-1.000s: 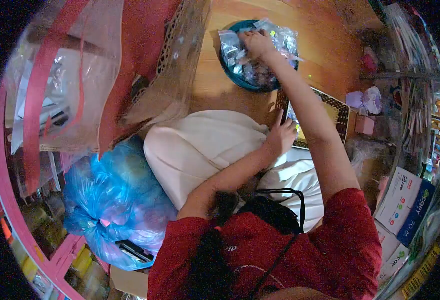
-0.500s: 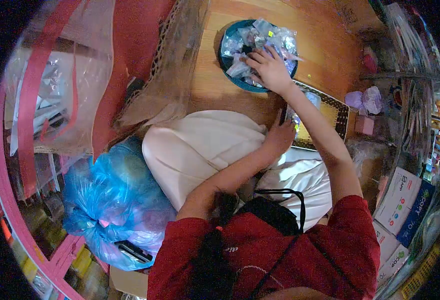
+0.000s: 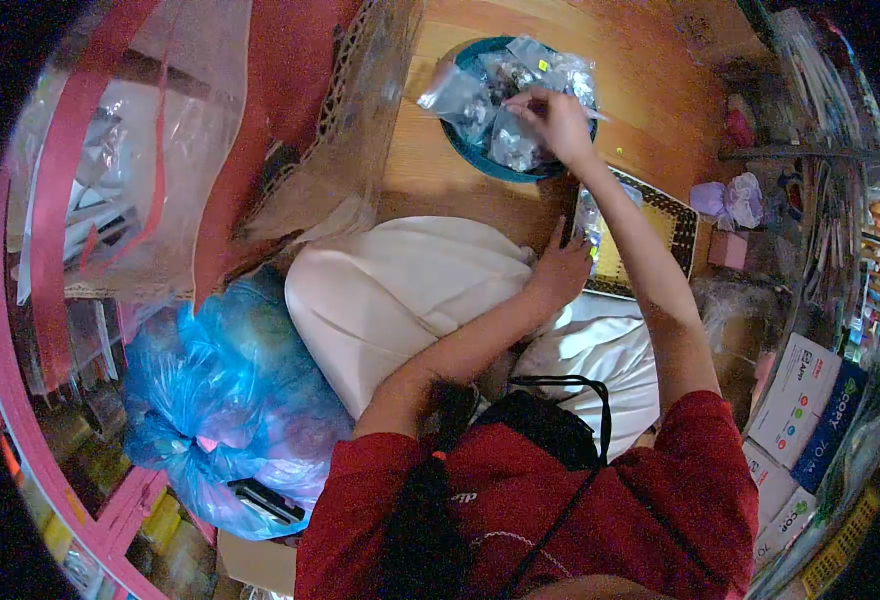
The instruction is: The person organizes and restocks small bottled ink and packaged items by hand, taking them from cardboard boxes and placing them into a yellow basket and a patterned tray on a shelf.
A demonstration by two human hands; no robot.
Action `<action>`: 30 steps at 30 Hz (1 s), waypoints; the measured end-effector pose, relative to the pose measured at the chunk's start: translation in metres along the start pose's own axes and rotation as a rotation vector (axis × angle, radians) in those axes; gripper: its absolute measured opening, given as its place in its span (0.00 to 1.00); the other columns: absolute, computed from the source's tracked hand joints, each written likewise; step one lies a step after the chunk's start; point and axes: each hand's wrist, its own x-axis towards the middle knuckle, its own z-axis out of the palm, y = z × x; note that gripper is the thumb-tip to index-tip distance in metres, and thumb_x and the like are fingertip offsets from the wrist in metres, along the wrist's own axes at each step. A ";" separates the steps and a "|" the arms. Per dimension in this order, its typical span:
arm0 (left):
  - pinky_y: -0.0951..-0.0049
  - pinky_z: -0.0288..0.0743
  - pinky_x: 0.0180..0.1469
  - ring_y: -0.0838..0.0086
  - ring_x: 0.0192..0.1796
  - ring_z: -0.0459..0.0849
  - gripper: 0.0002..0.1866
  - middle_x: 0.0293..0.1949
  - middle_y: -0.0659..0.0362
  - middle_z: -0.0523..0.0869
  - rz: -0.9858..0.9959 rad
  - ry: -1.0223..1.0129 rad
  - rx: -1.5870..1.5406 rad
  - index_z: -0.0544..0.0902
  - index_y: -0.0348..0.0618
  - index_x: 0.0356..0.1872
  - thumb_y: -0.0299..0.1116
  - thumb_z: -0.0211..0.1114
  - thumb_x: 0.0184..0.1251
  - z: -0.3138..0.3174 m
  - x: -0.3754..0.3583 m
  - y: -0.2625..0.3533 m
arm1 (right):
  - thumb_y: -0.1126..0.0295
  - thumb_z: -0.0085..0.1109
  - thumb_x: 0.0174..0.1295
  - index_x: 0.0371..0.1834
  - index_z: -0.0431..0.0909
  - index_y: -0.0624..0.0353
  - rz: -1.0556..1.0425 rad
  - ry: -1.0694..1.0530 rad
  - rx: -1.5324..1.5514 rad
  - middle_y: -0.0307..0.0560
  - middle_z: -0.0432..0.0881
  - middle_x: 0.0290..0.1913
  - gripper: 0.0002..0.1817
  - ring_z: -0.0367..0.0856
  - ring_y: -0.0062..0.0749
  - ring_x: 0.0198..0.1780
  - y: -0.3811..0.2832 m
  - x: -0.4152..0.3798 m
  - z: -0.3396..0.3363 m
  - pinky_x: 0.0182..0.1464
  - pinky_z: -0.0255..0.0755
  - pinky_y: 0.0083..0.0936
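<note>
A round teal basket [image 3: 460,150] holds several small clear plastic bags with shiny contents, some with yellow tags. Over it, my right hand [image 3: 562,128] has thumb and fingers pinched at the upper edge of a small plastic bag [image 3: 516,146]. Another clear bag [image 3: 457,100] leans out over the basket's left side. My left hand [image 3: 562,274] grips the left side of a dark woven tray [image 3: 676,222], its index finger lying along the edge. Inside the tray, clear bags lie on the yellowish bottom, partly covered by my hand and right forearm.
Blue plastic bag [image 3: 230,400] bulges at my left, a black device [image 3: 265,502] on it. A large clear bag with red bands [image 3: 230,150] stands upper left. Paper boxes [image 3: 798,400] are stacked right, beyond a pink box with a purple bow [image 3: 728,225]. Wooden floor [image 3: 440,195] lies around the basket.
My right hand has gone from lying spread over the bags to a raised pinch. One bag has shifted left over the basket's rim. My left hand stays at the tray.
</note>
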 end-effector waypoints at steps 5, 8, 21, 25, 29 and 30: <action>0.39 0.38 0.65 0.66 0.57 0.69 0.14 0.49 0.57 0.77 0.027 -0.017 -0.004 0.80 0.42 0.40 0.33 0.52 0.55 -0.005 0.000 -0.002 | 0.64 0.62 0.51 0.31 0.80 0.59 0.128 0.004 0.151 0.47 0.83 0.32 0.11 0.81 0.35 0.35 0.000 0.008 -0.006 0.39 0.72 0.29; 0.40 0.35 0.65 0.66 0.59 0.68 0.13 0.52 0.57 0.75 0.009 -0.016 -0.011 0.81 0.43 0.39 0.32 0.51 0.56 0.004 0.001 -0.001 | 0.66 0.61 0.53 0.33 0.79 0.60 0.115 0.010 0.145 0.40 0.81 0.28 0.09 0.77 0.22 0.31 -0.001 0.005 -0.013 0.36 0.71 0.21; 0.61 0.67 0.47 0.56 0.42 0.76 0.10 0.37 0.49 0.78 -0.243 0.542 -0.973 0.70 0.38 0.42 0.30 0.51 0.62 -0.058 0.031 -0.008 | 0.72 0.55 0.58 0.34 0.75 0.63 0.143 0.282 0.153 0.41 0.80 0.31 0.06 0.76 0.21 0.33 -0.025 -0.151 -0.158 0.37 0.69 0.18; 0.64 0.70 0.47 0.59 0.45 0.77 0.20 0.43 0.48 0.78 0.015 0.310 -0.809 0.70 0.38 0.48 0.41 0.56 0.62 -0.048 0.015 0.019 | 0.72 0.56 0.57 0.33 0.75 0.63 0.321 0.182 0.257 0.41 0.79 0.29 0.05 0.74 0.21 0.32 -0.020 -0.209 -0.134 0.35 0.69 0.18; 0.64 0.70 0.48 0.58 0.47 0.77 0.25 0.47 0.48 0.77 0.035 0.105 -0.606 0.74 0.36 0.46 0.47 0.61 0.56 -0.041 0.003 0.027 | 0.72 0.56 0.57 0.35 0.76 0.64 0.372 0.187 0.265 0.43 0.79 0.34 0.07 0.75 0.22 0.35 -0.012 -0.244 -0.120 0.38 0.69 0.18; 0.67 0.71 0.46 0.61 0.44 0.79 0.20 0.43 0.48 0.79 0.016 0.075 -0.668 0.77 0.36 0.40 0.44 0.63 0.56 -0.049 0.003 0.028 | 0.71 0.56 0.57 0.36 0.76 0.64 0.367 0.269 0.291 0.43 0.79 0.35 0.08 0.76 0.22 0.36 -0.007 -0.251 -0.116 0.40 0.69 0.19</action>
